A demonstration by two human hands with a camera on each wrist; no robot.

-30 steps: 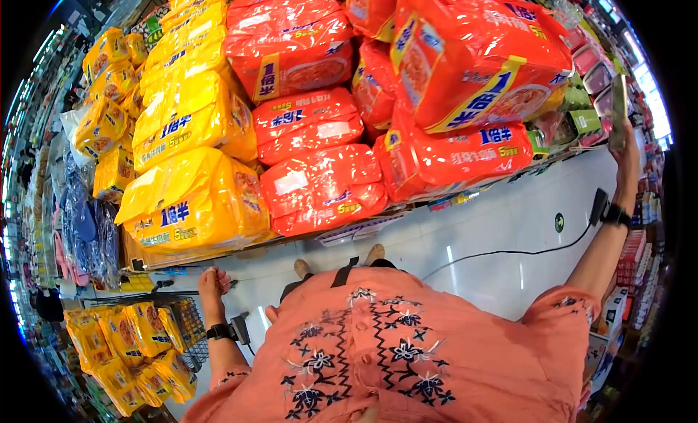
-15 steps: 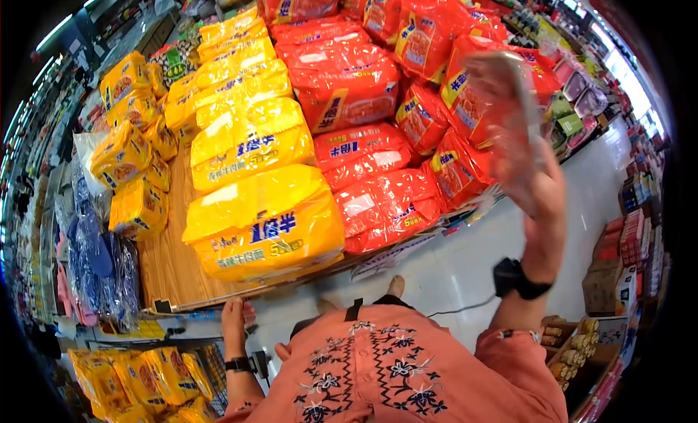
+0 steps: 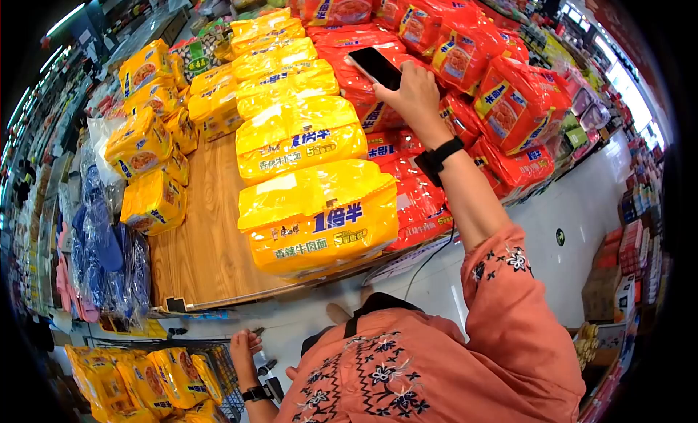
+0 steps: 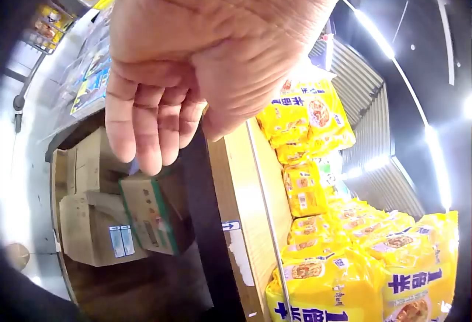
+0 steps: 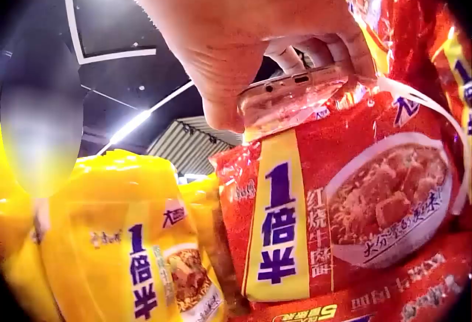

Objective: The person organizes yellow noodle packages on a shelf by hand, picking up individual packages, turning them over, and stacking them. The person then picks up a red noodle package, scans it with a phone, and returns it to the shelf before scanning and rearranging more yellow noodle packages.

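Observation:
My right hand (image 3: 418, 99) grips a smartphone (image 3: 374, 66) with a dark screen, thumb on one side and fingers on the other. In the right wrist view, the phone's edge (image 5: 284, 84) is right at the top of a red noodle pack (image 5: 369, 211) that has a bowl picture. Yellow noodle packs (image 3: 320, 226) stand in a row left of the red ones. Below the front edge of the wooden table (image 3: 200, 237), my left hand (image 3: 246, 349) hangs with loosely bent fingers. Nothing is held in it in the left wrist view, where its fingers (image 4: 147, 126) point down.
More red packs (image 3: 520, 106) are heaped at the right. A wire cart (image 3: 229, 376) with several yellow packs (image 3: 131, 376) stands at the lower left. Bagged blue slippers (image 3: 109, 252) hang by the table's left end. Cardboard boxes (image 4: 96, 222) sit under the table.
My right hand has swung the phone from the far right, leftward over the red packs. The head view has shifted, showing more of the table's left end. My left hand stays low near the table edge.

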